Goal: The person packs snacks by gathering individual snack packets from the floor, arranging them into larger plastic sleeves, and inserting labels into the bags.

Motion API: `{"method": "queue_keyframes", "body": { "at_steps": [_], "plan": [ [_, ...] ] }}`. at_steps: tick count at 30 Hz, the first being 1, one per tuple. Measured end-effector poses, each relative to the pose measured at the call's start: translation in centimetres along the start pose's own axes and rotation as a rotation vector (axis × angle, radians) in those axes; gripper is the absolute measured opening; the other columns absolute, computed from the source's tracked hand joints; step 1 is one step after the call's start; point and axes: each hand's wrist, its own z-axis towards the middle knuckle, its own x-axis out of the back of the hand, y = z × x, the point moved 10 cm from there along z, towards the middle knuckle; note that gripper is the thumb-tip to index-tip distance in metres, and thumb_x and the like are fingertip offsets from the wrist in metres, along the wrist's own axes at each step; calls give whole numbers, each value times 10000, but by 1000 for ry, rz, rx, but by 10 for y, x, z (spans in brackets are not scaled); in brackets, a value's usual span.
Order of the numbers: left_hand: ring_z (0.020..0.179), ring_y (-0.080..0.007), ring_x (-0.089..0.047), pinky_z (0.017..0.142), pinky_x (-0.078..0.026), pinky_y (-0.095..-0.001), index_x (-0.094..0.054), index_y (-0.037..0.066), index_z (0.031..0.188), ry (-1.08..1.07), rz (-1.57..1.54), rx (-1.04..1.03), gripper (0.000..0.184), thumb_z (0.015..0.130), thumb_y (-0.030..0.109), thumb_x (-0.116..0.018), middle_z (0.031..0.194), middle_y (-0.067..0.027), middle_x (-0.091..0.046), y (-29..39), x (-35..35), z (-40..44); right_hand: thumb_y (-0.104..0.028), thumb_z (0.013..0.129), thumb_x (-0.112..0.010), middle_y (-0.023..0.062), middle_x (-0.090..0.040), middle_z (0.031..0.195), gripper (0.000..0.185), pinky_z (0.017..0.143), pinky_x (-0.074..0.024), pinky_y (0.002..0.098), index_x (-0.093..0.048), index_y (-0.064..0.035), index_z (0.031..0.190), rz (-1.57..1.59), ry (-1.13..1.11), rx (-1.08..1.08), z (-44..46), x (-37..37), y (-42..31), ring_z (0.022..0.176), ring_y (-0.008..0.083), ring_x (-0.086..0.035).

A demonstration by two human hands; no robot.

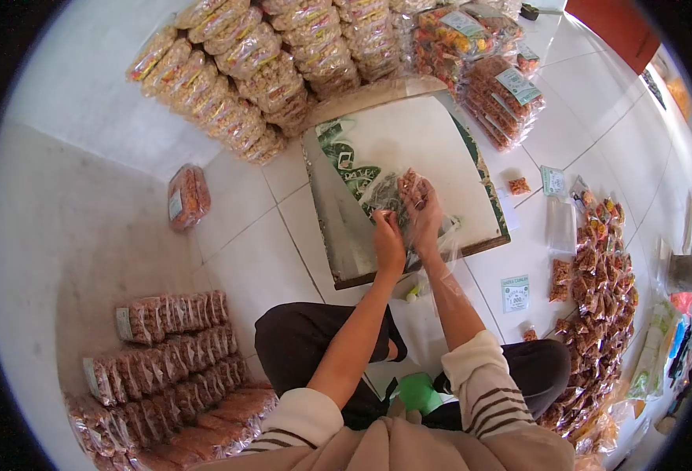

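Over a low table point(448, 149) with a white top, my two hands work close together. My left hand point(389, 239) is closed, its thumb and fingers pinching the edge of a clear plastic bag point(379, 192). Just to its right, my right hand point(424, 216) is wrapped round a small reddish-brown snack packet point(411, 182) at the bag. Fingers partly hide this packet, so whether more than one is there I cannot tell. More clear plastic hangs below my right wrist. Green printing on the left of the tabletop shows beside the bag.
Bagged snacks point(244, 63) are stacked behind the table, with red snack packs point(503, 102) at back right. A long heap of small packets point(601, 290) lies at right, near a printed label point(516, 293). Rows of filled packs point(169, 345) stand at left; one pack point(189, 196) sits by the wall.
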Motion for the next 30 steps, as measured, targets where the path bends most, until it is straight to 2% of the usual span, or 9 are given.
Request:
{"method": "queue_keyframes", "body": {
  "at_steps": [3,5,8,11,15,24,27,29,30],
  "plan": [
    [802,-316,-474,671,-393,-358,-359,-6,995,202,105,-94,179,857,37,-464,954,-186,-424,22,22,0,31,785,-531,186,-470,1140,434,865,-409,340,-363,52,1185,-321,-72,265,-5,-5,-18,1028,274,-509],
    [879,-299,-437,748,-377,-350,-361,-4,1009,259,398,-519,197,846,18,-469,1007,-171,-368,76,25,-4,25,744,-556,205,-439,1134,487,830,-400,377,-365,31,1192,-867,-111,481,-14,-19,-43,983,324,-499],
    [924,-280,-412,818,-342,-361,-358,-10,1015,-100,78,-369,194,843,2,-449,988,-169,-379,51,-9,11,14,712,-571,217,-414,1109,533,820,-387,394,-357,18,1201,-1040,26,532,-14,-10,-42,985,353,-453],
    [961,-284,-407,852,-327,-366,-372,-10,1004,-60,78,-371,161,846,-16,-406,1004,-164,-382,25,-15,16,-4,712,-577,218,-382,1116,557,844,-370,399,-345,13,1218,-1277,29,622,-17,-17,-39,1017,356,-409],
    [994,-288,-399,881,-317,-361,-389,-6,1009,-73,19,-258,191,821,-42,-393,1021,-161,-389,21,-15,18,-23,709,-592,215,-376,1122,595,858,-356,404,-330,-4,1243,-1209,-40,488,-13,-7,-35,1040,351,-385],
    [1015,-304,-420,874,-358,-389,-439,72,1131,-95,477,-441,416,730,-32,-472,1084,-131,-422,47,-22,7,32,765,-520,190,-441,1029,542,830,-385,379,-331,-14,1271,-1061,58,407,-14,12,-37,935,336,-464],
    [1009,-300,-422,873,-361,-394,-455,116,1152,-88,577,-454,457,720,-29,-484,1062,-118,-431,40,-27,7,14,784,-498,193,-456,977,561,836,-387,383,-291,-34,1303,-349,126,270,-8,36,-22,917,332,-474],
    [988,-285,-426,869,-362,-399,-469,135,1151,-55,616,-509,470,710,-26,-496,1023,-104,-434,38,-32,10,8,801,-455,220,-435,1088,561,892,-363,383,-246,-28,1321,-990,111,358,-15,27,-37,1012,351,-454],
    [988,-285,-426,869,-362,-399,-469,135,1151,-57,605,-510,470,710,-26,-496,1023,-104,-434,40,-33,11,8,801,-455,220,-435,1088,561,892,-363,383,-246,-28,1321,-1000,115,362,-17,31,-40,1012,351,-454]
  ]
}}
